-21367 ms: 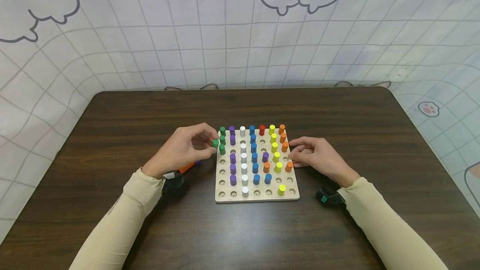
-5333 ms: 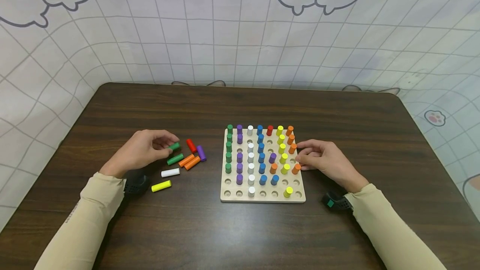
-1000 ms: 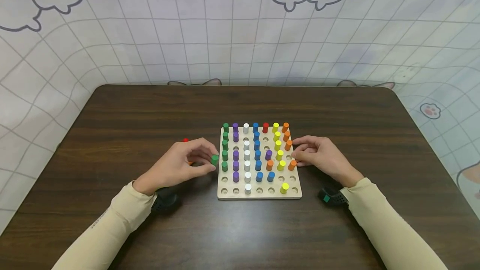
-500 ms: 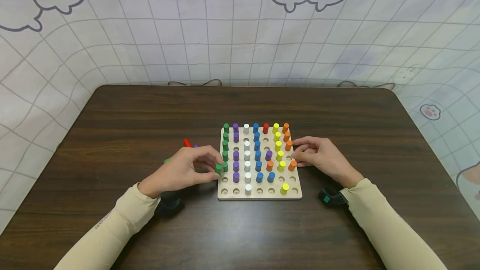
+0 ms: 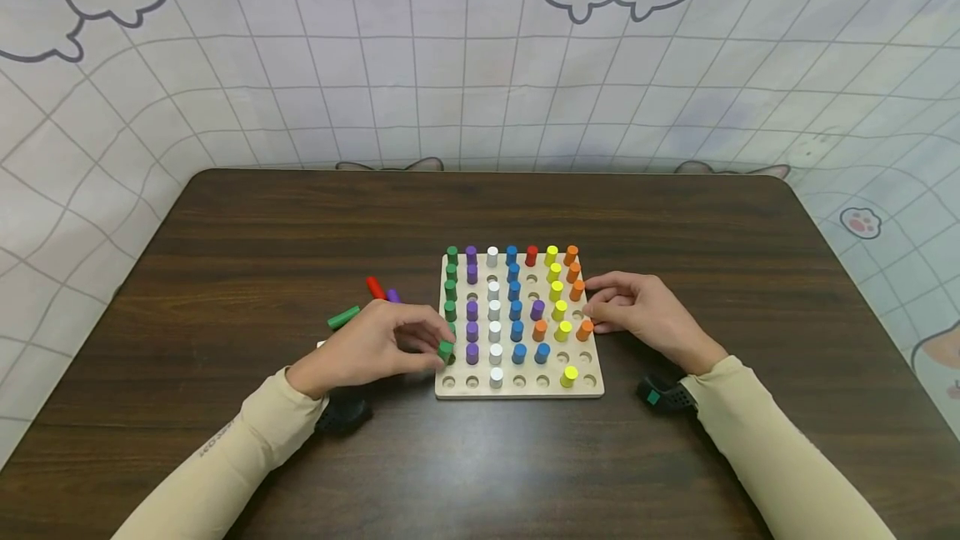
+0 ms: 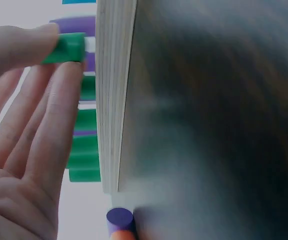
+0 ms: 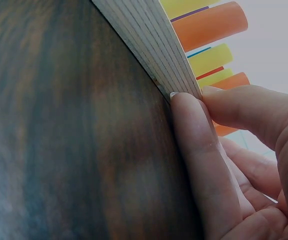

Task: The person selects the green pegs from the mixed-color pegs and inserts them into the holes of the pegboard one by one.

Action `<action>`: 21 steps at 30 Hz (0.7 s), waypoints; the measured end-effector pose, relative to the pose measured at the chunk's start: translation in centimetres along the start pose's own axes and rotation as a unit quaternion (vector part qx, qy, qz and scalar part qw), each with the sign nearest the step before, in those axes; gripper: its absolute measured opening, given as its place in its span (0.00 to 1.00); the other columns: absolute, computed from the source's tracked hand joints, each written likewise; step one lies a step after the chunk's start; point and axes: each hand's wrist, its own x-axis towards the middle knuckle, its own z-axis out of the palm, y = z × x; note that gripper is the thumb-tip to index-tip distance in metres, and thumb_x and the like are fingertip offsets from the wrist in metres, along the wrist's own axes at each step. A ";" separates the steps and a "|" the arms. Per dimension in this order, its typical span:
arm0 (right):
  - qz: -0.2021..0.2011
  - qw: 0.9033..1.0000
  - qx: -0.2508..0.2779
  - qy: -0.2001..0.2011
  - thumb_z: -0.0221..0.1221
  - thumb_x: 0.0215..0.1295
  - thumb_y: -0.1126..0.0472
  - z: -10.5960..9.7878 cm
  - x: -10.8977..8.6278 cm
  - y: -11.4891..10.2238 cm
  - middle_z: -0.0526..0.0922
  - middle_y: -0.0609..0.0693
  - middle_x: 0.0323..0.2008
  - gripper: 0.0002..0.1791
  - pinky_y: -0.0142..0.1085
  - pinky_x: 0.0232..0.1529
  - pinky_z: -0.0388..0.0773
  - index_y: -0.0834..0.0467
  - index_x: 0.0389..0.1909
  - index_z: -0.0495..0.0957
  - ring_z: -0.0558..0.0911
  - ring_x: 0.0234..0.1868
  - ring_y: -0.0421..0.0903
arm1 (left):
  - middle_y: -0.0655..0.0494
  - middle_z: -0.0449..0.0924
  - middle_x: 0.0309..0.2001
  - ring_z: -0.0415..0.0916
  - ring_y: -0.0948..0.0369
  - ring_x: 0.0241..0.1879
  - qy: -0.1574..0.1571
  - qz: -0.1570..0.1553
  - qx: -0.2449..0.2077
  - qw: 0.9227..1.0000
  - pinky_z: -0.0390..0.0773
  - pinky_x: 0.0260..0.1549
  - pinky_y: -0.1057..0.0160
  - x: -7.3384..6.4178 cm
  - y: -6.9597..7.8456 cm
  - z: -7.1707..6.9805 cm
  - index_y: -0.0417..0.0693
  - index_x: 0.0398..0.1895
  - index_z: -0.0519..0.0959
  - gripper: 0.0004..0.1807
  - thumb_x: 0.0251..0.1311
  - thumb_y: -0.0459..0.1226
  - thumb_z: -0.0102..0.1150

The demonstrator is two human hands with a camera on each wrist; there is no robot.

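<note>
A square wooden pegboard (image 5: 530,367) lies on the table with rows of coloured pegs upright in its holes. Between thumb and index finger, my left hand (image 5: 375,342) pinches a green peg (image 5: 446,351), seen slightly tilted at the sixth hole of the leftmost column. Green pegs (image 5: 451,291) fill the five holes behind it. The left wrist view has this peg (image 6: 73,47) with its lower end close over the board's face. My right hand (image 5: 647,315) grips the board's right edge, thumb on the face and index finger against the side (image 7: 149,55).
Left of the board lie loose pegs: a green one (image 5: 343,317), a red one (image 5: 375,287) and a purple one (image 5: 393,296), others partly behind the left hand. An orange peg (image 6: 121,235) shows in the left wrist view. Pale patterned cloth (image 5: 480,65) rises behind the table.
Since the oldest frame, the green column has grown from three pegs to five. The left hand picked another green peg from the pile and brought it right, then nearer along the column. The right hand stayed.
</note>
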 end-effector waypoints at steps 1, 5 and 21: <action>0.000 1.000 0.000 0.000 0.69 0.68 0.52 0.0 0.0 0.0 0.88 0.56 0.49 0.31 0.34 0.46 0.89 0.59 0.67 0.74 0.90 0.42 0.40 | 0.52 0.90 0.46 0.89 0.66 0.43 -0.002 -0.002 -0.003 1.000 0.87 0.47 0.68 0.0 0.0 0.0 0.50 0.48 0.84 0.14 0.60 0.34 0.74; 0.001 1.000 0.000 0.000 0.69 0.68 0.52 0.0 0.0 0.0 0.88 0.56 0.49 0.31 0.34 0.46 0.89 0.59 0.67 0.74 0.90 0.42 0.41 | 0.51 0.90 0.47 0.90 0.65 0.44 -0.007 -0.009 -0.018 1.000 0.87 0.47 0.67 0.1 -0.2 0.2 0.49 0.48 0.86 0.14 0.59 0.34 0.74; 0.002 1.000 -0.005 0.004 0.68 0.68 0.52 0.0 -0.1 0.0 0.88 0.56 0.49 0.31 0.34 0.46 0.88 0.59 0.67 0.74 0.90 0.42 0.41 | 0.53 0.90 0.45 0.89 0.65 0.44 0.016 -0.014 0.008 1.000 0.87 0.46 0.67 0.2 -0.3 0.5 0.51 0.46 0.84 0.14 0.58 0.33 0.75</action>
